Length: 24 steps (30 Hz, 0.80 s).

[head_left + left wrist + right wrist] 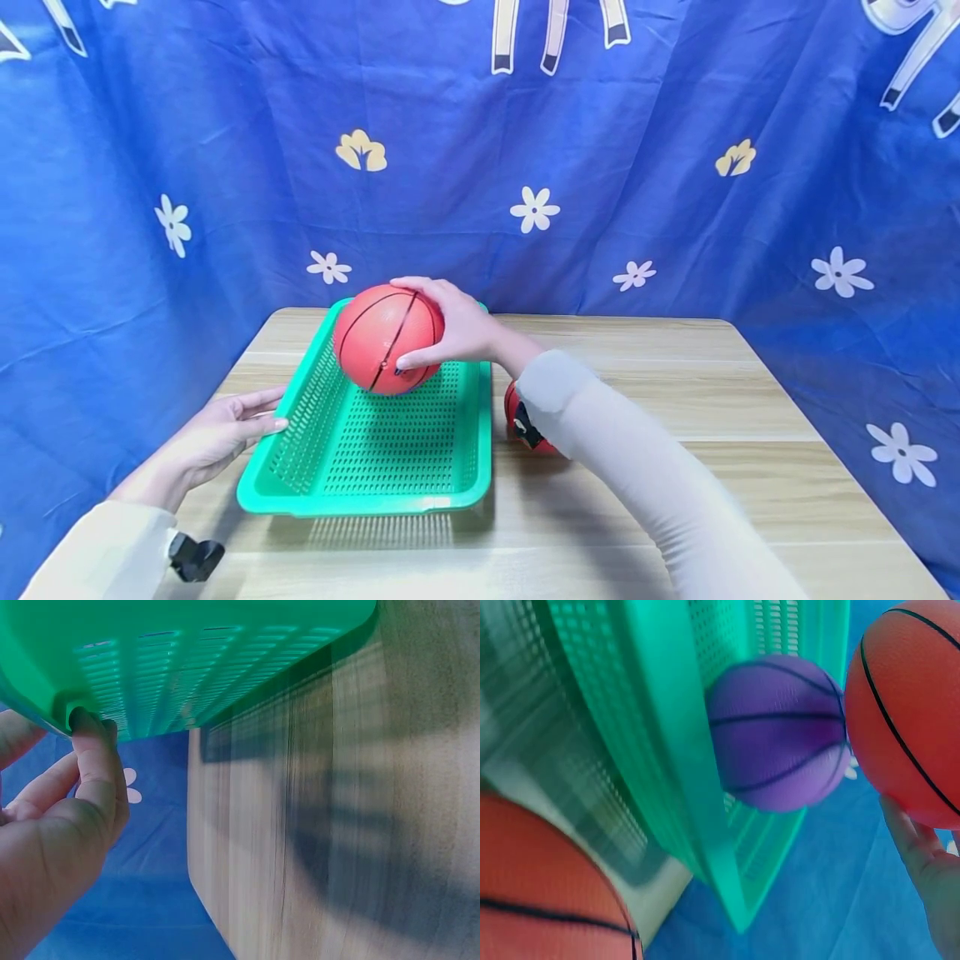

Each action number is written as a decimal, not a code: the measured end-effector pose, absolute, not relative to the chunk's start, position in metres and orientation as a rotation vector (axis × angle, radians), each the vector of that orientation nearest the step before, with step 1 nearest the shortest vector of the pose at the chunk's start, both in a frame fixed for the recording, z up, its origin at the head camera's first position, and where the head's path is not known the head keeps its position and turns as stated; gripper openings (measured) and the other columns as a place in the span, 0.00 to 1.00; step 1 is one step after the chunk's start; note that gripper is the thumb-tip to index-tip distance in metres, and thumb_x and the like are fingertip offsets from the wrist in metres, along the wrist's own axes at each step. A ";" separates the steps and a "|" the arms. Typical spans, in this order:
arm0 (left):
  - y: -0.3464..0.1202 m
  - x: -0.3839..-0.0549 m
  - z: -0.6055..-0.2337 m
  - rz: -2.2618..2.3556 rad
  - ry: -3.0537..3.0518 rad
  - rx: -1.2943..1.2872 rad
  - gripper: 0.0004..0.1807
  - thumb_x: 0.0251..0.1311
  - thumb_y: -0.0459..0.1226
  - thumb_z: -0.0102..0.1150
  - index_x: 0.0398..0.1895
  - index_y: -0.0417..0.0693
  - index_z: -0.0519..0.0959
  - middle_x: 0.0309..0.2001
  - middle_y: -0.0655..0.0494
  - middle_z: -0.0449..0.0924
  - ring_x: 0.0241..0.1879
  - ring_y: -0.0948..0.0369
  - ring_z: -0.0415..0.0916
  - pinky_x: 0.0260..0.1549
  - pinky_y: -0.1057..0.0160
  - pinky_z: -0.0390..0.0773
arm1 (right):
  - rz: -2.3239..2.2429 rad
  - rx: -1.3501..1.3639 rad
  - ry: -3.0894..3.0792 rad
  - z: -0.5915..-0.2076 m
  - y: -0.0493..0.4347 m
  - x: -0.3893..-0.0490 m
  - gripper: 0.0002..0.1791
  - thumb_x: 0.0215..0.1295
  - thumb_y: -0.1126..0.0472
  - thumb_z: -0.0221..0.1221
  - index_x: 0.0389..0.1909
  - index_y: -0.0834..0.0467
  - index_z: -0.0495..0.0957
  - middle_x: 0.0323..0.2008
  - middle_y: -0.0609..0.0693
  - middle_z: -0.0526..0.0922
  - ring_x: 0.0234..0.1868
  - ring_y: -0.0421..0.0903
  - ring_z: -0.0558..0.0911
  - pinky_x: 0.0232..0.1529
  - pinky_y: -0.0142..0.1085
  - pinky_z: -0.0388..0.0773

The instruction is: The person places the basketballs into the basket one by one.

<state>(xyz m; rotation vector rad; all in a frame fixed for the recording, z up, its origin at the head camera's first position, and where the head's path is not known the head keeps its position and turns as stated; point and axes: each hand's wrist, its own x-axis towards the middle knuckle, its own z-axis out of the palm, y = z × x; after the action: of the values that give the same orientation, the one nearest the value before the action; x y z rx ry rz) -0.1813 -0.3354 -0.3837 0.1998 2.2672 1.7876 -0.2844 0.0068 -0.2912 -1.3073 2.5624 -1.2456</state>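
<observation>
My right hand (467, 329) grips a small orange-red basketball (375, 333) with black seams and holds it over the far part of a green plastic basket (367, 505). A purple basketball (780, 742) lies inside the basket in the right wrist view; in the head view the raised ball hides nearly all of it. My left hand (221, 433) holds the basket's left rim, and the left wrist view has its fingers (96, 761) hooked at the edge. Right of the basket a second orange-red basketball (512, 407) rests on the table, partly covered by my right forearm.
The light wooden table (660, 392) extends to the right of the basket. A blue cloth (450, 167) with white flowers hangs behind the table and along both sides. A small black device (195, 557) is strapped at my left wrist.
</observation>
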 end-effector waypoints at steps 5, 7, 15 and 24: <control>-0.336 -0.182 -0.385 1.803 2.256 0.198 0.37 0.65 0.28 0.54 0.69 0.22 0.45 0.52 0.60 0.72 0.46 0.70 0.76 0.45 0.71 0.77 | -1.237 -1.325 2.474 -0.300 -0.009 -0.275 0.49 0.41 0.46 0.75 0.67 0.40 0.62 0.58 0.46 0.67 0.58 0.42 0.64 0.41 0.30 0.79; -0.336 -0.182 -0.385 1.816 2.244 0.203 0.37 0.65 0.28 0.54 0.69 0.21 0.45 0.51 0.62 0.72 0.46 0.69 0.76 0.45 0.71 0.77 | -1.228 -1.325 2.449 -0.304 -0.014 -0.271 0.49 0.41 0.46 0.75 0.67 0.40 0.62 0.57 0.46 0.66 0.58 0.42 0.64 0.40 0.30 0.79; -0.338 -0.183 -0.386 1.835 2.232 0.211 0.38 0.64 0.27 0.55 0.68 0.20 0.44 0.48 0.68 0.73 0.46 0.70 0.76 0.44 0.70 0.78 | -1.145 -1.377 2.411 -0.318 -0.028 -0.258 0.50 0.41 0.45 0.75 0.68 0.41 0.62 0.58 0.44 0.65 0.59 0.40 0.63 0.40 0.26 0.77; -0.337 -0.183 -0.385 1.817 2.253 0.186 0.39 0.64 0.29 0.56 0.69 0.21 0.45 0.50 0.67 0.71 0.46 0.74 0.75 0.45 0.70 0.78 | -1.046 -1.330 2.375 -0.334 -0.038 -0.246 0.50 0.41 0.42 0.74 0.68 0.36 0.59 0.58 0.43 0.64 0.59 0.39 0.62 0.38 0.24 0.77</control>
<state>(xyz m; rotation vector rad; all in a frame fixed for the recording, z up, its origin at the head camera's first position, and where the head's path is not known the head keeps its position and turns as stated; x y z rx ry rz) -0.1826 -0.3365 -0.3854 0.1863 2.2527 1.8174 -0.2459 -0.0379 -0.3339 -1.3295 2.3747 -1.0457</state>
